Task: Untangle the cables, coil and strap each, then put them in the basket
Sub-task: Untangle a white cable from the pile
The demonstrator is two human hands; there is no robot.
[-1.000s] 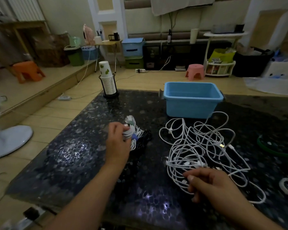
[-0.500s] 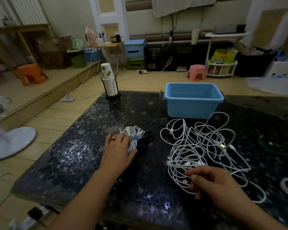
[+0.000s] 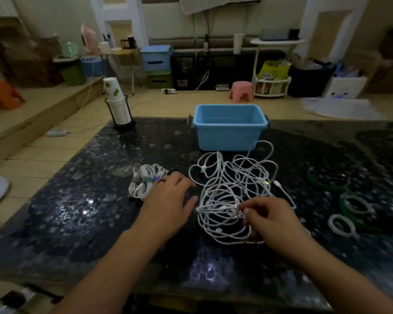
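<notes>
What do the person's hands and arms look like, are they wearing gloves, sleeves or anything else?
Both hands are bare, with no gloves. The left hand and right hand lead into forearms that are uncovered as far as the picture shows, so no sleeves or watch are visible. The picture is too blurred to show whether a ring is worn.

Dim room, tan plank floor (image 3: 159,103). Pink stool (image 3: 241,91) at twelve o'clock, orange stool (image 3: 0,94) at ten, white shelf rack (image 3: 273,66) at one.
</notes>
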